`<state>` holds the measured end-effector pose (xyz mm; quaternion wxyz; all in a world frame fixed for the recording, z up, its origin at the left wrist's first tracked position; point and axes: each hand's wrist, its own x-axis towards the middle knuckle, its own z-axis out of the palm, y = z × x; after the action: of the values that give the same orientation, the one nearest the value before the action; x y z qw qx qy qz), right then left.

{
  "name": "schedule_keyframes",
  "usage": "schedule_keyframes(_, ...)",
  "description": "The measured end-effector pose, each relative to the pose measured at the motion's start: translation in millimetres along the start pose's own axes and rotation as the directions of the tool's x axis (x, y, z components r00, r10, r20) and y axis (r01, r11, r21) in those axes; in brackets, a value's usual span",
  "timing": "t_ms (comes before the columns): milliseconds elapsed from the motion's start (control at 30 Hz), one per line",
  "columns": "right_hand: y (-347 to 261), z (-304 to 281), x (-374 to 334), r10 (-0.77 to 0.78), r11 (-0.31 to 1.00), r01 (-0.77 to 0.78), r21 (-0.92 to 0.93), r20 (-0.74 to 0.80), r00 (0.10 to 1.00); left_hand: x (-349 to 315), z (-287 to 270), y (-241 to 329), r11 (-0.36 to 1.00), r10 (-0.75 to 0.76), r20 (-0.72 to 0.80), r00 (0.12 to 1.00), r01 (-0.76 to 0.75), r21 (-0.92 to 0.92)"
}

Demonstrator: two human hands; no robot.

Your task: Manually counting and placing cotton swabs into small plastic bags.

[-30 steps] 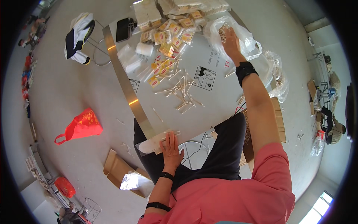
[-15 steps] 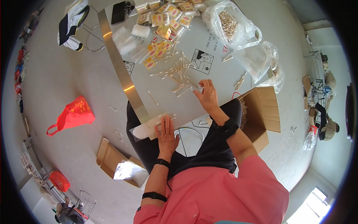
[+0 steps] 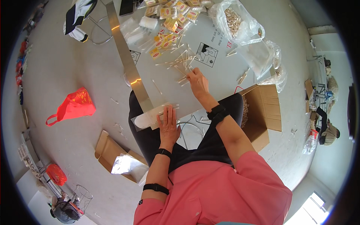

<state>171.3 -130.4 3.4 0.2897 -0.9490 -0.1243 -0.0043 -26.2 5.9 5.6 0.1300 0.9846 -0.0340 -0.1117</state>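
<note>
My left hand [image 3: 169,125] lies with its fingers stretched flat over a clear plastic bag [image 3: 144,120] at the table's near edge. A few cotton swabs [image 3: 173,106] stick out by its fingertips. Farther up the table, my right hand [image 3: 198,82] has its fingers pinched at the lower edge of a loose pile of cotton swabs [image 3: 183,59]. Its fingertips are partly hidden, but swab ends show beside them. One lone swab [image 3: 156,86] lies between the two hands, left of the pile.
Filled swab packets [image 3: 168,13] are heaped at the far side near yellow-and-red cards [image 3: 161,44] and empty clear bags [image 3: 135,32]. A plastic bag of swabs [image 3: 233,22] stands far right. A cardboard box [image 3: 268,108] sits right of my knee. A metal strip [image 3: 125,56] edges the table's left.
My right hand has moved up and left to the swab pile, and its spread fingers have closed there. My left hand stays on the plastic bag. The view has shifted slightly.
</note>
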Motion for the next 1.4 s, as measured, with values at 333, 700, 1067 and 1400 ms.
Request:
schedule_keyframes(333,1,-12,-1,-0.013,0.967,0.015,0.254,-0.007,1.000,-2,2,-4,1.000,-0.001,-0.013,1.000,0.001,0.020)
schedule_keyframes(700,-4,7,29,-0.390,0.896,0.430,-0.113,0.268,0.881,-1,0,-1,1.000,-0.003,0.002,1.000,0.003,0.000)
schedule_keyframes(1067,97,-95,-21,0.232,0.959,-0.274,-0.070,-0.360,0.904,1,-6,-1,0.999,-0.032,0.007,0.999,0.031,0.035)
schedule_keyframes(1400,-7,-9,-86,0.000,0.999,-0.011,0.031,0.340,0.940,3,-7,1,1.000,-0.002,0.016,1.000,0.001,0.015)
